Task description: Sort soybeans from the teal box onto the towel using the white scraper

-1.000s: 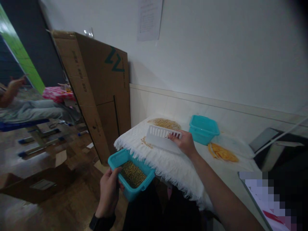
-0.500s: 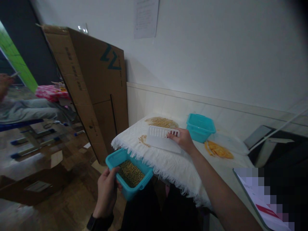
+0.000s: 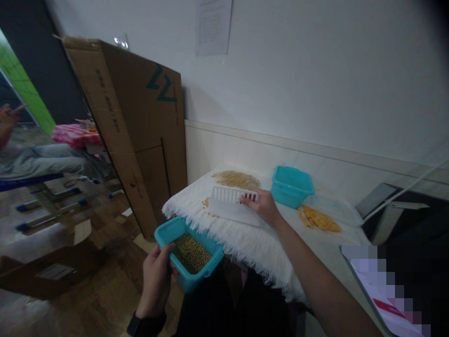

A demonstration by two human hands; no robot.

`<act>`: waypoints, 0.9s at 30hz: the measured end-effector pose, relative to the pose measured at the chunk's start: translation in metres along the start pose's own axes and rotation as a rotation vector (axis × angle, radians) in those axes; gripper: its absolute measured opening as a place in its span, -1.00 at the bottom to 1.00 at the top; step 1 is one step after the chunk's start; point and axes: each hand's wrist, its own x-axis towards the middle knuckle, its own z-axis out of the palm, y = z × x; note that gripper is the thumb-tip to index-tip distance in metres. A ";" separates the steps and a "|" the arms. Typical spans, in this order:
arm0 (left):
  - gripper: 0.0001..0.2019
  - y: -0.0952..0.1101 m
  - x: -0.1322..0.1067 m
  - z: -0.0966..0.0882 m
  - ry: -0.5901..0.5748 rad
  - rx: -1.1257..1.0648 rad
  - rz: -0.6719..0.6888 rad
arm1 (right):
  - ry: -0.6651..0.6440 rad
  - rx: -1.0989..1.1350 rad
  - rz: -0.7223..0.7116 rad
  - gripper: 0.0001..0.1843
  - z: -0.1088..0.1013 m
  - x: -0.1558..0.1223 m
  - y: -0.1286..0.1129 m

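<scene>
My left hand [image 3: 155, 278] grips the near left rim of a teal plastic tub [image 3: 195, 281], thumb over the edge. Small round yellowish-brown beans [image 3: 192, 253] cover the tub's bottom. It is held below the front edge of a white fringed cloth [image 3: 242, 245]. Over that cloth, my right hand [image 3: 265, 207] is closed on a white plastic board with a row of slots [image 3: 228, 209], its broad face toward me. Behind the board lies a heap of pale beans [image 3: 237, 179]; a few loose beans [image 3: 206, 202] lie at its left side.
A second teal tub [image 3: 293, 189] stands at the back right, near a yellow cloth [image 3: 319, 220] and a clear lid [image 3: 333, 208]. A tall cardboard box [image 3: 147, 140] rises at left. Beyond it, a person's legs [image 3: 52, 159] and hand [image 3: 7, 124] show.
My right hand has moved the slotted board slightly left and toward me, over part of the loose beans. My left hand and the tub have hardly moved.
</scene>
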 end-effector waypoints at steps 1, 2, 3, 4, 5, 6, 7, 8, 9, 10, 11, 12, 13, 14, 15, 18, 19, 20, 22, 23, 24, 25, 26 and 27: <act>-0.72 0.000 -0.001 0.000 -0.005 -0.002 0.004 | -0.002 0.010 0.002 -0.61 0.001 0.000 -0.001; -0.72 0.001 -0.001 0.000 -0.008 -0.003 0.007 | -0.006 0.021 0.005 -0.59 0.001 -0.001 -0.002; -0.73 0.001 -0.001 0.000 -0.009 -0.004 0.008 | -0.013 0.032 0.011 -0.57 0.001 -0.001 -0.004; -0.73 0.001 -0.001 0.001 -0.009 -0.004 0.009 | -0.023 0.042 0.018 -0.56 0.002 -0.002 -0.005; -0.73 0.001 -0.002 0.001 -0.007 -0.003 0.011 | -0.036 0.052 0.026 -0.55 0.002 -0.002 -0.005; -0.73 0.001 -0.002 0.001 -0.005 -0.002 0.013 | -0.046 0.061 0.033 -0.55 0.003 -0.003 -0.006; -0.73 0.001 -0.001 0.001 -0.003 -0.001 0.017 | -0.052 0.067 0.039 -0.54 0.003 -0.003 -0.007; -0.73 0.000 -0.002 0.001 -0.002 0.000 0.020 | -0.052 0.072 0.044 -0.54 0.004 -0.003 -0.007; -0.72 0.000 -0.002 0.001 -0.003 0.001 0.020 | -0.047 0.076 0.048 -0.53 0.005 -0.003 -0.007; -0.72 0.000 -0.002 0.001 -0.005 0.002 0.017 | -0.041 0.081 0.049 -0.53 0.006 -0.004 -0.007; -0.72 0.000 -0.002 0.002 -0.007 0.003 0.014 | -0.036 0.086 0.050 -0.53 0.008 -0.004 -0.008; -0.72 0.000 -0.003 0.002 -0.011 0.002 0.013 | -0.034 0.092 0.051 -0.53 0.009 -0.004 -0.008; -0.72 0.001 -0.004 0.003 -0.013 0.003 0.012 | -0.035 0.099 0.052 -0.53 0.010 -0.004 -0.008; -0.72 0.001 -0.004 0.003 -0.014 0.005 0.013 | -0.040 0.105 0.054 -0.52 0.011 -0.004 -0.008; -0.72 0.001 -0.005 0.004 -0.013 0.006 0.014 | -0.047 0.110 0.058 -0.51 0.012 -0.005 -0.009; -0.71 0.002 -0.006 0.004 -0.012 0.008 0.017 | -0.049 0.111 0.070 -0.52 0.013 -0.005 -0.009; -0.71 0.002 -0.006 0.004 -0.012 0.011 0.016 | -0.042 0.108 0.072 -0.53 0.014 -0.005 -0.009; -0.72 0.001 -0.006 0.004 -0.011 0.014 0.013 | -0.035 0.104 0.072 -0.53 0.014 -0.006 -0.009; -0.72 0.001 -0.005 0.003 -0.013 0.017 0.010 | -0.034 0.098 0.069 -0.54 0.015 -0.006 -0.009; -0.72 0.000 -0.005 0.002 -0.015 0.017 0.012 | -0.039 0.097 0.066 -0.55 0.015 -0.006 -0.009; -0.72 0.000 -0.004 0.002 -0.018 0.017 0.015 | -0.045 0.095 0.062 -0.55 0.015 -0.006 -0.009; -0.72 0.000 -0.004 0.001 -0.021 0.020 0.020 | -0.048 0.094 0.059 -0.56 0.016 -0.007 -0.010; -0.71 -0.001 -0.004 0.001 -0.020 0.024 0.025 | -0.045 0.095 0.056 -0.56 0.016 -0.007 -0.010; -0.71 -0.001 -0.004 0.001 -0.020 0.031 0.026 | -0.039 0.097 0.052 -0.56 0.017 -0.007 -0.010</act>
